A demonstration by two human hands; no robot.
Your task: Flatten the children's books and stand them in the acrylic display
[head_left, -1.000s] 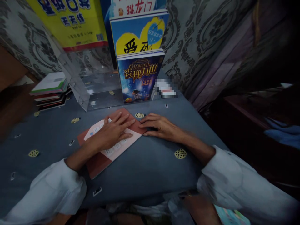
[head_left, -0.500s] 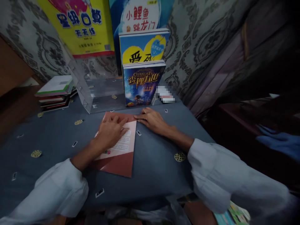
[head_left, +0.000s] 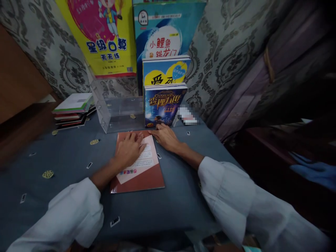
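Note:
A thin reddish-brown booklet (head_left: 141,178) with a pale text panel lies flat on the blue-grey tablecloth (head_left: 65,164). My left hand (head_left: 128,149) rests flat on its upper half, fingers spread. My right hand (head_left: 165,137) lies at the booklet's top right corner, fingers stretched out and touching its edge. Both arms wear white sleeves.
A clear acrylic stand (head_left: 115,112) holds upright books, a dark blue one (head_left: 163,105) in front, just behind my hands. A stack of flat books (head_left: 73,111) lies at the back left. A patterned wall rises behind; a curtain and a dark drop are on the right.
The booklet has turned from a slant to nearly square with the table edge and slid toward the stand. Both hands moved forward with it.

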